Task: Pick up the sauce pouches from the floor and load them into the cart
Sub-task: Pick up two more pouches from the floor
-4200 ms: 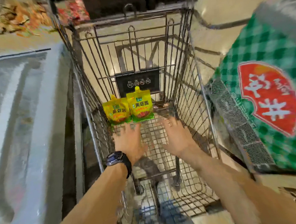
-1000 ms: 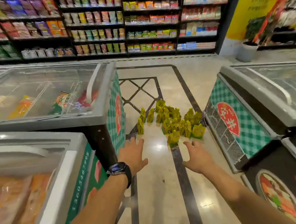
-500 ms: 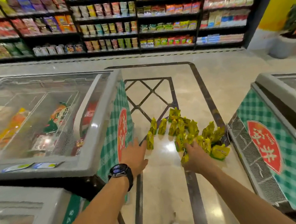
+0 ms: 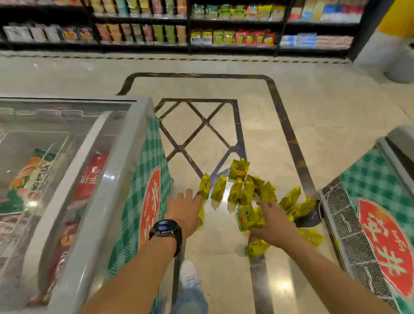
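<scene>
Several yellow-green sauce pouches (image 4: 246,191) stand and lie in a cluster on the shiny tiled floor between two chest freezers. My left hand (image 4: 186,213), with a black watch on its wrist, reaches out with straight fingers toward the leftmost pouch (image 4: 204,189) and holds nothing. My right hand (image 4: 274,222) hovers with spread fingers over the near pouches, close above one lying flat (image 4: 248,217); it grips nothing that I can see. The cart is out of view.
A glass-topped chest freezer (image 4: 128,162) stands close on the left, another with a mesh grille (image 4: 353,232) on the right. My leg and white shoe (image 4: 189,273) are below. Stocked shelves (image 4: 191,23) line the back wall. A pale planter (image 4: 405,62) stands far right.
I have turned from the cart, where two pouches lay, and walked to the pile. Over the last second both hands have come down close to the pouches.
</scene>
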{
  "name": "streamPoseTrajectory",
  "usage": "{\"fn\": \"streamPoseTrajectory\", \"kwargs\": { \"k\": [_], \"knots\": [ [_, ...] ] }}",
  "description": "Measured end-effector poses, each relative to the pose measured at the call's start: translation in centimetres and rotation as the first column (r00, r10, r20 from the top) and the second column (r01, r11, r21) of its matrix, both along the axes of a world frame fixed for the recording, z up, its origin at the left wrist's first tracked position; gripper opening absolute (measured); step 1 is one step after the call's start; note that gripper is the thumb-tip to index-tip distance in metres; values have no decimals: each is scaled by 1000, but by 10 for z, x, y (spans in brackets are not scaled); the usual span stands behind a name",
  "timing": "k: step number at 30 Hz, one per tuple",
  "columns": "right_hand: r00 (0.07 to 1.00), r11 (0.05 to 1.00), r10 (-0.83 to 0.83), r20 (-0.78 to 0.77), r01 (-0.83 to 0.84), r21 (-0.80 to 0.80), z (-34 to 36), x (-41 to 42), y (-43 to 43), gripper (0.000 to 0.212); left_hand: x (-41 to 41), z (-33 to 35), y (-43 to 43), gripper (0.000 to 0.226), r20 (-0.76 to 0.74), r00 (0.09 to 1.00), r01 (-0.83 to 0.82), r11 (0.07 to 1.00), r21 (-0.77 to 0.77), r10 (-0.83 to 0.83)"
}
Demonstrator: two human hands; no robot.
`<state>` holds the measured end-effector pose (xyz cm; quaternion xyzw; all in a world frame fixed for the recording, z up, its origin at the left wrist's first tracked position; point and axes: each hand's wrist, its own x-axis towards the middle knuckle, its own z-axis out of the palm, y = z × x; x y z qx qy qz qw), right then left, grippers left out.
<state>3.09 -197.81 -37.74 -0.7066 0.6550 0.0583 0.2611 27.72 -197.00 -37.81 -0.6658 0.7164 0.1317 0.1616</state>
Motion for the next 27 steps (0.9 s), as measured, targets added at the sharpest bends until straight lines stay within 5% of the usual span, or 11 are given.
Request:
{"fn": "streamPoseTrajectory", "kwargs": {
  "k": [7, 13, 21, 27],
  "knots": [
    [997, 986, -71, 24, 66, 154, -74, 32, -94, 86, 22, -85, -120, 70, 34, 997, 63, 991, 115, -67],
    [998, 989, 65, -18, -62, 138, -239, 46, -198, 82, 29, -245, -192, 76, 14, 997, 68, 981, 184, -72],
    [953, 967, 248, -173, -253, -12, -548, 67, -319, 84, 55, -554, -270, 63, 14, 980, 195, 978, 75, -197],
    [907, 937, 327, -264, -347, -32, -677, 76, -368, 80, 91, -662, -295, 37, -163, 854, 458, 863, -215, -494]
  ]
}}
